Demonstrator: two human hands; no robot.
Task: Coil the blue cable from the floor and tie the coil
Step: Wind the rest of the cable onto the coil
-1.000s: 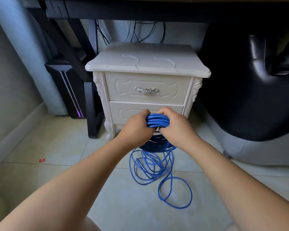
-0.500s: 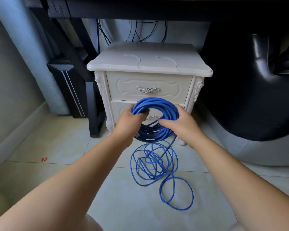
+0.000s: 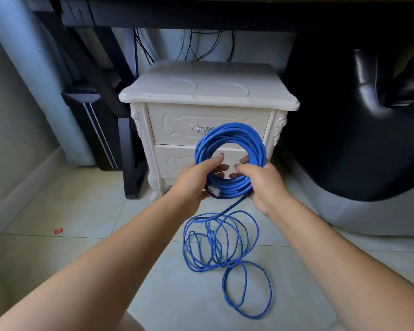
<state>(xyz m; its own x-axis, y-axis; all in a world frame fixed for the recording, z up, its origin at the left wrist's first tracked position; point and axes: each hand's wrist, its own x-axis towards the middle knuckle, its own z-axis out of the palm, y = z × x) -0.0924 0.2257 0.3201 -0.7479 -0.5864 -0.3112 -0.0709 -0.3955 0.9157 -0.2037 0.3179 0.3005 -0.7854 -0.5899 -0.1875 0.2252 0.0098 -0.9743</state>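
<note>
Head view, blue cable coil gripped between left hand, right hand

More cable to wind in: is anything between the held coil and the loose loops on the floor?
Nothing visible does. One strand drops freely from the coil, held by the left hand and right hand, to the loose loops on the floor; they overlap, so may snag.

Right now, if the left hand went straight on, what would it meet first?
The left hand reaches through the blue coil; beyond it, probably the nightstand's lower drawer, though depth is unclear.
</note>
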